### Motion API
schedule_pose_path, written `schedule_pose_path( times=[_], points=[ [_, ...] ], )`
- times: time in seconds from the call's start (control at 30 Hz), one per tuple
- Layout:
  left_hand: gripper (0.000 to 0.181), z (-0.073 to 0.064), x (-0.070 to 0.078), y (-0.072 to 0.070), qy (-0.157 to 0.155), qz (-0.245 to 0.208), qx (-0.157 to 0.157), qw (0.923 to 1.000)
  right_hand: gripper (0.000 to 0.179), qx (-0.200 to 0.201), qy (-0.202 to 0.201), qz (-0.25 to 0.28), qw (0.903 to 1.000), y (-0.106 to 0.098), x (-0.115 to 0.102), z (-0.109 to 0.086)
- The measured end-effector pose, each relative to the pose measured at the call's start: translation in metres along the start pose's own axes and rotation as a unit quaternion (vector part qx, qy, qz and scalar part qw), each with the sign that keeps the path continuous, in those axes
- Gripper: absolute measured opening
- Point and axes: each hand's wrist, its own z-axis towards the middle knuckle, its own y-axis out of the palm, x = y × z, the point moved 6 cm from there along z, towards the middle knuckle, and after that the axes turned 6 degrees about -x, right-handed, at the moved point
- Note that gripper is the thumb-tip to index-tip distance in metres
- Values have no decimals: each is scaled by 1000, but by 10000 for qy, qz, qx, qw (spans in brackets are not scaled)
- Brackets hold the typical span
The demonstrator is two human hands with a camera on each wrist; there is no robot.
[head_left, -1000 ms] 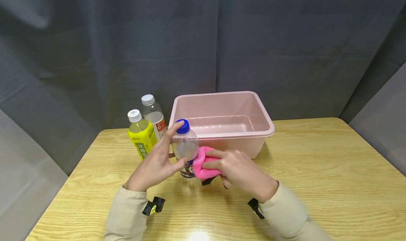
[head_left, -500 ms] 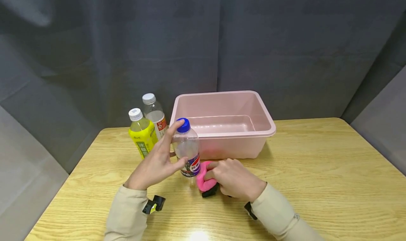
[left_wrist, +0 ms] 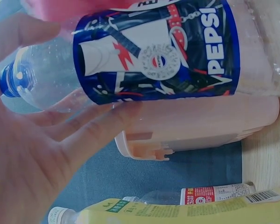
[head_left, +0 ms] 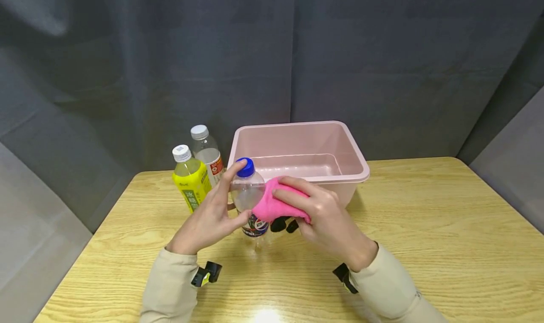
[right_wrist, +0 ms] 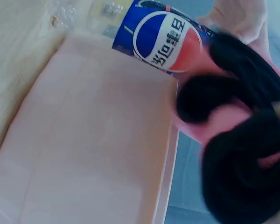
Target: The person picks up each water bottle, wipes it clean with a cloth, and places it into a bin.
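Note:
A clear plastic Pepsi bottle [head_left: 245, 196] with a blue cap stands upright on the table in the head view. My left hand [head_left: 209, 221] holds it, the index finger on the cap and the thumb at its side. In my right hand [head_left: 331, 219] is a bunched pink cloth [head_left: 276, 205] with black parts, pressed against the bottle's right side. The left wrist view shows the bottle's label [left_wrist: 158, 56] up close. In the right wrist view the black folds [right_wrist: 242, 172] of the cloth are blurred and cover part of the bottle.
A pink plastic tub [head_left: 361, 172] sits just behind the bottle and right hand. To the left stand a yellow-labelled bottle [head_left: 190, 183] and a clear white-capped bottle [head_left: 206, 150]. Dark curtains [head_left: 382, 68] hang behind the wooden table [head_left: 446, 228].
The right hand with the cloth went down to the bottle's base, then rose to its upper side. The left hand and the bottle have stayed in place.

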Motion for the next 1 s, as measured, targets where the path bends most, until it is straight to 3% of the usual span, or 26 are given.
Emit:
schedule_pose_path(
  times=[0.1,0.2,0.53,0.8,0.9,1.0],
  points=[
    [94,0,0,1,16,-27,-31,10000,46,857,18,294,9959,-8,-3,1],
    [96,1,2,2,90,24,-63,9999,46,1322,-13,471,9901,-12,-6,1],
    [96,0,0,1,118,-45,-48,9999,53,993,-66,218,9948,-9,-7,2],
    [94,0,1,0,138,-50,-26,9999,55,18,-209,-226,9995,-5,0,0],
    [95,-1,0,1,74,-16,-50,10000,53,-779,-210,-586,9950,5,3,-3],
    [95,-1,0,2,48,5,-61,10000,50,-1836,-158,-881,9789,26,6,-11]
  ],
)
